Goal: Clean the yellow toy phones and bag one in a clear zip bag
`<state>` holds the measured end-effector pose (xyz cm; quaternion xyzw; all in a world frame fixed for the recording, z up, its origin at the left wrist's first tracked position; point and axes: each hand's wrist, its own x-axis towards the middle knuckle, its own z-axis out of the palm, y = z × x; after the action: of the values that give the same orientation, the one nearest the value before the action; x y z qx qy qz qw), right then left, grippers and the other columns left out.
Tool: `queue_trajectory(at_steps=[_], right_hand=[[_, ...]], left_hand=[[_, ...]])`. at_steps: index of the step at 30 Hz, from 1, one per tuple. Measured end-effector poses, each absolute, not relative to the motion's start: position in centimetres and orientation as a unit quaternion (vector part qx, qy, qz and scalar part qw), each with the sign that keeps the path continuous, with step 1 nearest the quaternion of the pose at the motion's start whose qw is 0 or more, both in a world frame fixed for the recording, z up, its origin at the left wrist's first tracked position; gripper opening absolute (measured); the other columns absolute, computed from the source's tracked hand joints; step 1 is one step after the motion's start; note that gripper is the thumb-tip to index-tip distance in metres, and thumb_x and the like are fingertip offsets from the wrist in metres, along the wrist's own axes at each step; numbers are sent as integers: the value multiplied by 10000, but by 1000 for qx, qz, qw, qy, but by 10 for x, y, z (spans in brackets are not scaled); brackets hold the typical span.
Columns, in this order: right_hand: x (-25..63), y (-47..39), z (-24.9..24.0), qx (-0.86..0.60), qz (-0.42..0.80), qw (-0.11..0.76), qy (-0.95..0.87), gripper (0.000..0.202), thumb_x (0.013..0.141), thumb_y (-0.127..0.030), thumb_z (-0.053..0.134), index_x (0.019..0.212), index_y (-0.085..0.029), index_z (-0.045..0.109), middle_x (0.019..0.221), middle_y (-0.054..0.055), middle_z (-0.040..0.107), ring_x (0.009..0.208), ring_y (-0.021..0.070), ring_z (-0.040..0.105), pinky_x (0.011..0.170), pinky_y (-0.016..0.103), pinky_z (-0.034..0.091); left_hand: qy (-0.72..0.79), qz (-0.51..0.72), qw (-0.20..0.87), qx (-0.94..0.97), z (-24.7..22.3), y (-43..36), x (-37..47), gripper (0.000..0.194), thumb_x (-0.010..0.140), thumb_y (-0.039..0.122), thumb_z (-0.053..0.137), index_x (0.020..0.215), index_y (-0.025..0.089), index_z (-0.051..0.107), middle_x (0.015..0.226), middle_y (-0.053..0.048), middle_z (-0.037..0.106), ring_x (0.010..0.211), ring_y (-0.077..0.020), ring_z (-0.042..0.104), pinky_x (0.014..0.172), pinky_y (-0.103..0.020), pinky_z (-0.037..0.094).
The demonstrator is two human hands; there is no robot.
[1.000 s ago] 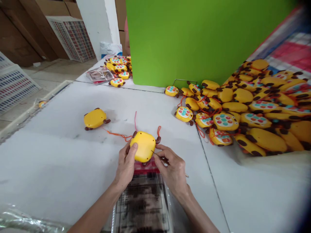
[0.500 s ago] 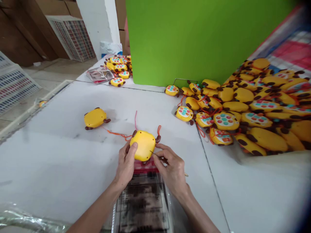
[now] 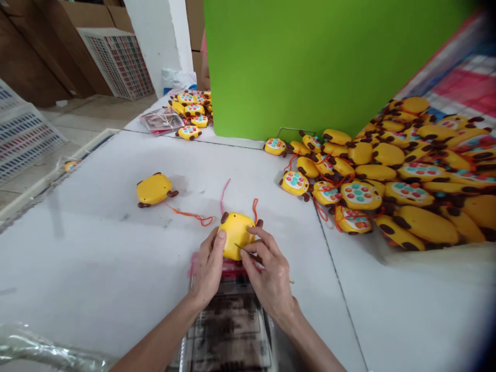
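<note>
My left hand [image 3: 210, 266] grips the left edge of a yellow animal-shaped toy [image 3: 233, 227], thumb on top. The toy's plain back faces up, with small holes near its corners and brown feet sticking out. My right hand [image 3: 271, 268] pinches what looks like a thin paintbrush [image 3: 251, 255], mostly hidden by the fingers. Its dark tip lies over the toy's back; I cannot tell whether it touches. A few right fingers rest along the toy's right edge. Below both hands is a clear plastic box [image 3: 228, 330] with dark brown smears.
Another yellow toy [image 3: 154, 189] lies back up at the left, an orange cord [image 3: 194, 214] beside it. A big heap of such toys [image 3: 360, 194] fills the right, a smaller pile [image 3: 192, 109] the back. A green panel [image 3: 310, 67] stands behind. Clear plastic wrap [image 3: 42, 351] lies front left.
The held toy has moved slightly right with my left hand and turned a little. The brush tip has shifted from near its right edge towards the middle of its back.
</note>
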<state>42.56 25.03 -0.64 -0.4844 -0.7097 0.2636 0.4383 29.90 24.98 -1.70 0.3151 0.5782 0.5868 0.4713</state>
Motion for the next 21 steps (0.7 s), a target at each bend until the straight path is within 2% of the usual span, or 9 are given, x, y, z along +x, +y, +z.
queue_trajectory(at_steps=[4,9,14,18,21], right_hand=[[425,251,-5,-485,253,434,-716,99,863,-149,514,804,-203,573,1156,96,545,1000,192,611,776,316,567],[428,253,-7,-486,257,435,-713,105,863,-149,503,785,-193,559,1125,97,560,937,179,632,758,307,562],[427,253,-6,-473,251,423,-731,115,863,-170,497,773,-191,565,1107,94,582,908,174,642,708,274,561],[442,263,-3,-526,190,426,-711,174,866,-298,502,766,-190,593,1027,86,623,672,132,646,539,222,539],[471,281,-16,-598,70,403,-689,298,830,-463,497,768,-196,614,1022,78,655,487,114,588,487,263,514]], left_hand=[[564,552,486,375,-9,248,303,425,853,494,488,1098,178,635,990,-76,667,928,-217,587,780,-272,461],[574,510,500,401,-11,248,303,461,882,509,418,1113,157,606,969,-69,660,843,-197,583,706,-257,439],[581,508,499,394,-12,248,303,455,880,522,403,1074,164,606,985,-70,654,873,-203,574,744,-270,433],[605,490,509,368,-4,243,303,479,839,569,443,987,158,639,942,-83,661,864,-212,572,747,-281,442],[591,504,521,355,0,245,299,459,829,568,463,947,169,655,924,-82,656,886,-213,569,768,-282,446]])
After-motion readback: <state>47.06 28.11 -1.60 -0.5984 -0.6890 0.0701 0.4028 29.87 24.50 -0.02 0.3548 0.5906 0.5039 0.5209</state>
